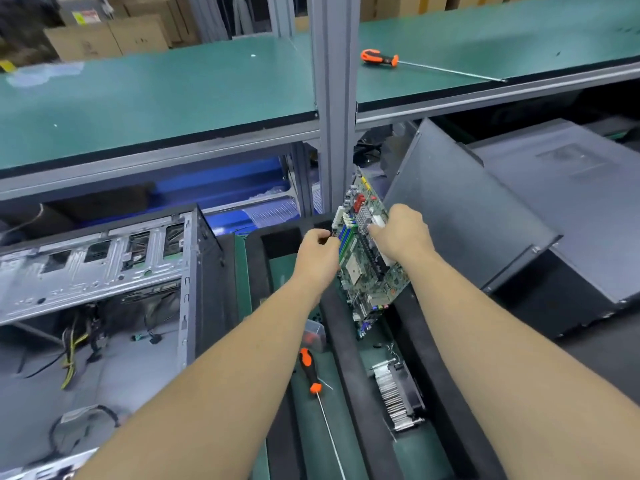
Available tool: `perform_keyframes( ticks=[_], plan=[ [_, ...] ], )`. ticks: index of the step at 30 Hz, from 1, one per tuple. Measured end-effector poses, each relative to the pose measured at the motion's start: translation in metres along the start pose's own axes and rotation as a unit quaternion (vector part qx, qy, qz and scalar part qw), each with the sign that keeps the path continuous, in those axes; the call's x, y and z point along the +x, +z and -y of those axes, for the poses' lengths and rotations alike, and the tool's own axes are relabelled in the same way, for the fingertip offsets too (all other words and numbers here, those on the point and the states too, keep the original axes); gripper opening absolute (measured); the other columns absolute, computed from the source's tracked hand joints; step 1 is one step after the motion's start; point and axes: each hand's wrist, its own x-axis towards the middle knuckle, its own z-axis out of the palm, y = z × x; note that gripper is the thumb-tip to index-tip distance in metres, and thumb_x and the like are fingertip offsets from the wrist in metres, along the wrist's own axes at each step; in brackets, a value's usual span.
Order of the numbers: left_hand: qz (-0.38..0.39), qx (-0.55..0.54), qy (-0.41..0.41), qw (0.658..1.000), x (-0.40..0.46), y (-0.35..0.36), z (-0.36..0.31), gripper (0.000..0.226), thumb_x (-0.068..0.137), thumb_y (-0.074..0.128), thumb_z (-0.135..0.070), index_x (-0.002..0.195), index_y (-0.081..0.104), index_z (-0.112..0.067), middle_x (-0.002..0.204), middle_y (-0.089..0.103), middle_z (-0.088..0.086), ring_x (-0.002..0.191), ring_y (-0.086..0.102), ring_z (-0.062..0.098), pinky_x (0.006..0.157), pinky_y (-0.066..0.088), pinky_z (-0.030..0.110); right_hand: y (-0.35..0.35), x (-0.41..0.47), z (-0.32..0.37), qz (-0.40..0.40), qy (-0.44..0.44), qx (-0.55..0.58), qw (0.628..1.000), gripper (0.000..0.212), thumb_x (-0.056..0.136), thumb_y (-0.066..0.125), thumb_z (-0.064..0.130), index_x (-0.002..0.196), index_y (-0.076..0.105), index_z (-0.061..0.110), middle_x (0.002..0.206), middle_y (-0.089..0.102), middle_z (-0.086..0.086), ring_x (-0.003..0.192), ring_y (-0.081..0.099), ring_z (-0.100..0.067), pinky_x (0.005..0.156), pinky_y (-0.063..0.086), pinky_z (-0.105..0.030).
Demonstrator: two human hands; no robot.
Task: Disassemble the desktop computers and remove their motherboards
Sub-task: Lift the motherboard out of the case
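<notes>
Motherboard [367,258], tilted, gripped by right hand [403,233]. Left hand [317,252] pinches something small, possibly a connector, at its 9 o'clock edge. Open computer case [104,271] at 9 o'clock.

green shelf [156,98], grey post [334,98] (boxes [114,38] behind)

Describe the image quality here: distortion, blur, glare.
Head view: wide-angle bending curves the upper shelf edge; hands and motherboard look soft, fine board detail smeared; faint glare on the open case metal; the space beneath the shelf is dim.

Open case [104,271] left, closed cases [519,216] right — motherboard [367,258] between, screwdriver [311,372] and heatsink [398,400] below.
</notes>
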Motion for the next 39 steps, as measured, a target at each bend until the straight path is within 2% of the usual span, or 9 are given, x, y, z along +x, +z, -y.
perform_keyframes(
  ticks=[3,10,16,20,24,30,34,37,39],
  plan=[
    [-0.008,0.010,-0.010,1.000,0.006,-0.008,0.007,0.036,0.103,0.043,-0.022,0.139,0.046,-0.016,0.127,0.057,0.005,0.075,0.058,0.017,0.064,0.047,0.027,0.013,0.014,-0.008,0.019,0.016,0.014,1.000,0.040,0.093,0.064,0.035,0.072,0.036,0.016,0.077,0.047,-0.003,0.078,0.052,-0.032,0.063,0.037,-0.034],
    [-0.017,0.022,-0.018,0.999,0.016,-0.019,0.019,0.035,0.102,0.042,-0.019,0.137,0.047,-0.018,0.132,0.055,0.007,0.074,0.061,0.016,0.057,0.044,0.023,0.041,0.028,-0.028,0.066,0.017,0.006,0.998,0.040,0.095,0.062,0.038,0.074,0.036,0.015,0.088,0.051,-0.007,0.082,0.052,-0.034,0.067,0.040,-0.037],
    [-0.011,0.072,0.010,0.997,0.015,-0.025,0.024,0.033,0.097,0.044,-0.016,0.129,0.052,-0.020,0.100,0.063,0.001,0.085,0.067,0.024,0.061,0.046,0.028,0.039,0.029,-0.032,0.035,0.051,-0.043,0.997,0.042,0.093,0.067,0.034,0.070,0.040,0.013,0.087,0.059,-0.013,0.077,0.054,-0.035,0.066,0.042,-0.038],
    [0.016,0.122,0.049,0.991,0.007,-0.033,0.028,0.029,0.097,0.047,-0.016,0.124,0.056,-0.021,0.088,0.059,-0.003,0.082,0.063,0.019,0.072,0.054,0.034,0.037,0.024,-0.041,0.039,0.067,-0.073,0.994,0.013,0.091,0.063,0.013,0.093,0.056,0.003,0.109,0.064,-0.023,0.086,0.057,-0.038,0.072,0.045,-0.038],
    [0.014,0.175,0.098,0.980,-0.004,-0.047,0.033,0.029,0.092,0.045,-0.017,0.115,0.059,-0.028,0.075,0.054,-0.012,0.059,0.048,0.011,0.059,0.041,0.029,0.032,0.016,-0.051,0.045,0.085,-0.080,0.992,0.031,0.091,0.062,0.019,0.113,0.059,-0.002,0.122,0.060,-0.026,0.110,0.058,-0.043,0.091,0.051,-0.047],
    [0.005,0.267,0.135,0.954,-0.028,-0.074,0.039,0.025,0.093,0.044,-0.022,0.110,0.059,-0.033,0.090,0.061,-0.014,0.065,0.057,0.018,0.067,0.053,0.037,0.039,-0.011,-0.040,-0.012,0.031,-0.169,0.985,0.042,0.092,0.060,0.026,0.126,0.053,0.003,0.132,0.049,-0.022,0.124,0.045,-0.041,0.104,0.038,-0.049],
    [-0.010,0.336,0.152,0.930,-0.042,-0.090,0.040,0.028,0.095,0.042,-0.024,0.117,0.059,-0.030,0.103,0.064,-0.010,0.076,0.061,0.022,0.077,0.056,0.040,0.061,-0.045,-0.014,-0.046,-0.096,-0.120,0.987,0.027,0.092,0.052,0.016,0.113,0.059,0.003,0.115,0.060,-0.019,0.107,0.055,-0.036,0.090,0.048,-0.044],
    [-0.021,0.441,0.200,0.875,-0.049,-0.100,0.045,0.027,0.096,0.042,-0.026,0.117,0.060,-0.026,0.112,0.066,-0.005,0.094,0.061,0.025,0.079,0.050,0.037,0.091,-0.084,0.003,0.025,-0.106,-0.026,0.994,0.012,0.091,0.049,0.019,0.090,0.056,0.010,0.093,0.065,-0.018,0.084,0.061,-0.037,0.071,0.050,-0.038],
    [-0.023,0.502,0.239,0.831,-0.053,-0.107,0.050,0.022,0.095,0.042,-0.025,0.107,0.061,-0.021,0.104,0.067,-0.002,0.094,0.060,0.026,0.074,0.044,0.036,0.119,-0.111,0.002,0.057,-0.105,-0.035,0.992,0.017,0.091,0.049,0.024,0.087,0.058,0.010,0.091,0.066,-0.019,0.082,0.062,-0.038,0.065,0.043,-0.036]
  ],
)
